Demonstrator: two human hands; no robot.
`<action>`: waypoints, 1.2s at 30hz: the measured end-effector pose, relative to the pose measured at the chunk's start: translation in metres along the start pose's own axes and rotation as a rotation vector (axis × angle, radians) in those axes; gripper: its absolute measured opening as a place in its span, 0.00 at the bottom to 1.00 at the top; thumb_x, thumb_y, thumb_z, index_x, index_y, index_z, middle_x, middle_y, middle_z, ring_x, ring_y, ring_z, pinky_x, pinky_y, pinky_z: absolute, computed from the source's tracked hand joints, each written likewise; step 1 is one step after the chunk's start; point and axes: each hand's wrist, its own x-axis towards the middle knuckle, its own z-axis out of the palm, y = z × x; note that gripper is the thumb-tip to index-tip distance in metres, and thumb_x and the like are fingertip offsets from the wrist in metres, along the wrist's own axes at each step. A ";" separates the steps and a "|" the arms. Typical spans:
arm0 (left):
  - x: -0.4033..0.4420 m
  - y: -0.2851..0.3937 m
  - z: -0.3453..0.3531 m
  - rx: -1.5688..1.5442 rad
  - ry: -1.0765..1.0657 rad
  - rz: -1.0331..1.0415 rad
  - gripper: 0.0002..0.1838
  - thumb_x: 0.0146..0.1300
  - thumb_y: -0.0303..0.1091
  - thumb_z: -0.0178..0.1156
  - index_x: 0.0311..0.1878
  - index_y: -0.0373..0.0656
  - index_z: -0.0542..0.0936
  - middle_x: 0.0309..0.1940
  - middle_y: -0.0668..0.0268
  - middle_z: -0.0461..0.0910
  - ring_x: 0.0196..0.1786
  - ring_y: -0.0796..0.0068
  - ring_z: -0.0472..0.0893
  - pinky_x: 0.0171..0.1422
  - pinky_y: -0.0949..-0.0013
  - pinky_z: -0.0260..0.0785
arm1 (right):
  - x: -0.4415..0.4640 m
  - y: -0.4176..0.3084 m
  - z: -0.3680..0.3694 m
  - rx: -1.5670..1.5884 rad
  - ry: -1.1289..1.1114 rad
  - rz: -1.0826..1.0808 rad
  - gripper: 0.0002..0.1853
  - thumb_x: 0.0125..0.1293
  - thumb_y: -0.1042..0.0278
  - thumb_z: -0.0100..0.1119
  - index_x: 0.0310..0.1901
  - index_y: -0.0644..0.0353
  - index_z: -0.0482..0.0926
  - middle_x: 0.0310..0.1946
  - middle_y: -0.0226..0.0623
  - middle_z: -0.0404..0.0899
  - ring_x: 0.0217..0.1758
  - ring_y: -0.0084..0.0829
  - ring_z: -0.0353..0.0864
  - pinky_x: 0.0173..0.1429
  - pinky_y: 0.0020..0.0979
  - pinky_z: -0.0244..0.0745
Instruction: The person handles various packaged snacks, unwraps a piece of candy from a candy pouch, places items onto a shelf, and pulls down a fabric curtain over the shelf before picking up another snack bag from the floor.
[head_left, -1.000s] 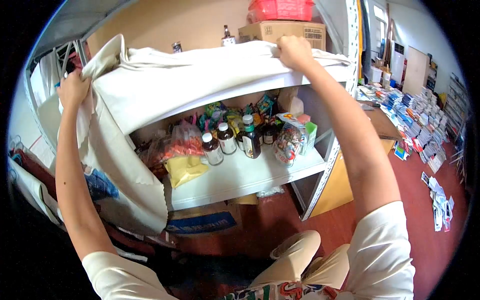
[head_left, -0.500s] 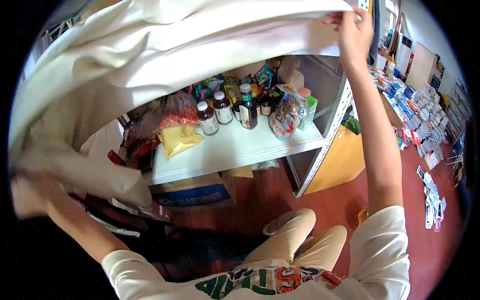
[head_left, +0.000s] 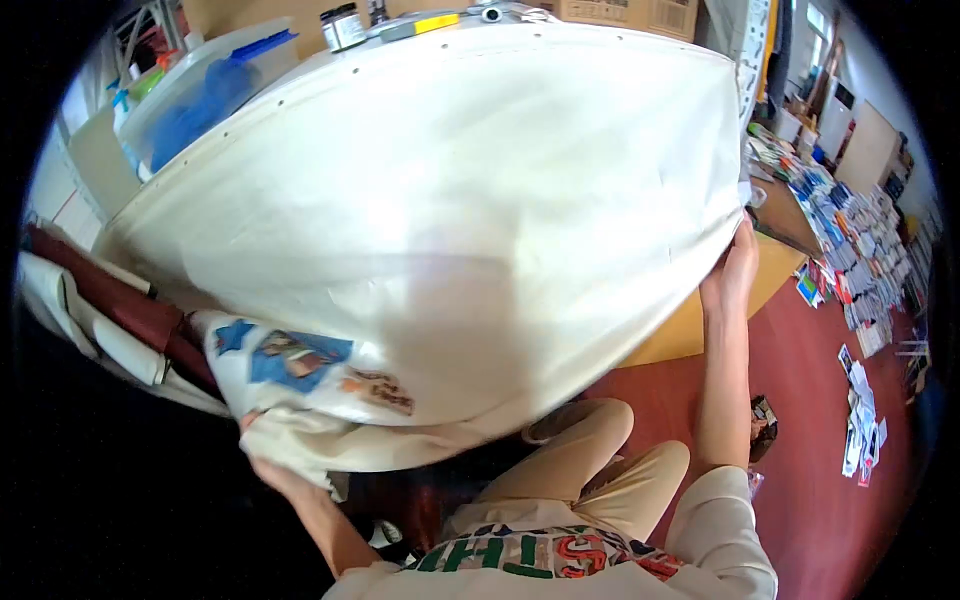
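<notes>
A large cream cloth (head_left: 560,180) hangs from the front edge of the shelf and is stretched toward me, hiding the lower shelf and its bottles. My left hand (head_left: 285,465) is closed on the cloth's lower left part, just below a printed patch with a blue star (head_left: 300,360). At the right, my right hand (head_left: 735,265) grips the cloth's right edge beside the shelf post. Small dark fixings run along the cloth's top edge.
On the upper shelf are a dark jar (head_left: 343,28), a yellow-handled tool (head_left: 420,26), a cardboard box (head_left: 630,14) and a clear bin with blue contents (head_left: 205,100). Books (head_left: 850,230) lie piled at the right. Papers (head_left: 862,420) lie on the red floor.
Both hands have come down, pulling the cloth over the shelf opening. The bottles and bags are now covered, and the upper shelf's things have come into view.
</notes>
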 end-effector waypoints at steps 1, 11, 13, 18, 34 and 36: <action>0.013 -0.012 -0.009 0.113 -0.024 -0.058 0.20 0.65 0.41 0.48 0.55 0.39 0.74 0.47 0.56 0.77 0.47 0.63 0.78 0.53 0.64 0.71 | -0.001 0.006 -0.004 0.040 -0.019 0.137 0.18 0.72 0.65 0.41 0.58 0.67 0.69 0.52 0.41 0.76 0.54 0.32 0.76 0.59 0.35 0.72; 0.005 -0.167 -0.058 0.999 -0.477 -0.530 0.17 0.64 0.29 0.43 0.53 0.35 0.75 0.40 0.64 0.78 0.42 0.70 0.76 0.47 0.70 0.66 | -0.033 0.053 -0.113 -0.313 -0.232 0.628 0.33 0.68 0.48 0.52 0.67 0.61 0.59 0.62 0.35 0.68 0.65 0.30 0.67 0.64 0.36 0.66; 0.011 -0.207 -0.081 1.238 -0.746 -0.506 0.18 0.64 0.31 0.46 0.54 0.37 0.75 0.42 0.59 0.79 0.45 0.64 0.77 0.49 0.67 0.66 | -0.038 0.051 -0.126 -0.671 -0.284 0.629 0.38 0.59 0.51 0.64 0.63 0.68 0.62 0.55 0.43 0.73 0.59 0.32 0.71 0.61 0.33 0.67; 0.010 -0.285 -0.136 1.324 -1.053 -0.419 0.22 0.59 0.30 0.53 0.57 0.34 0.74 0.56 0.50 0.75 0.60 0.60 0.74 0.63 0.66 0.64 | -0.022 0.073 -0.174 -1.167 -0.383 0.542 0.33 0.53 0.55 0.69 0.53 0.74 0.73 0.47 0.48 0.79 0.50 0.37 0.77 0.58 0.33 0.68; 0.027 -0.252 -0.076 1.113 -0.891 -0.627 0.13 0.67 0.26 0.47 0.49 0.34 0.78 0.40 0.64 0.80 0.44 0.73 0.77 0.52 0.72 0.69 | -0.005 0.128 -0.237 -1.775 -0.200 0.323 0.19 0.59 0.57 0.57 0.44 0.63 0.82 0.35 0.52 0.82 0.41 0.45 0.83 0.47 0.38 0.76; 0.015 -0.245 -0.049 1.223 -0.951 -0.610 0.13 0.67 0.26 0.48 0.49 0.33 0.78 0.41 0.64 0.80 0.43 0.74 0.77 0.52 0.72 0.69 | -0.012 0.134 -0.252 -1.907 -0.157 0.507 0.20 0.60 0.50 0.57 0.44 0.58 0.83 0.38 0.50 0.83 0.43 0.46 0.82 0.50 0.43 0.76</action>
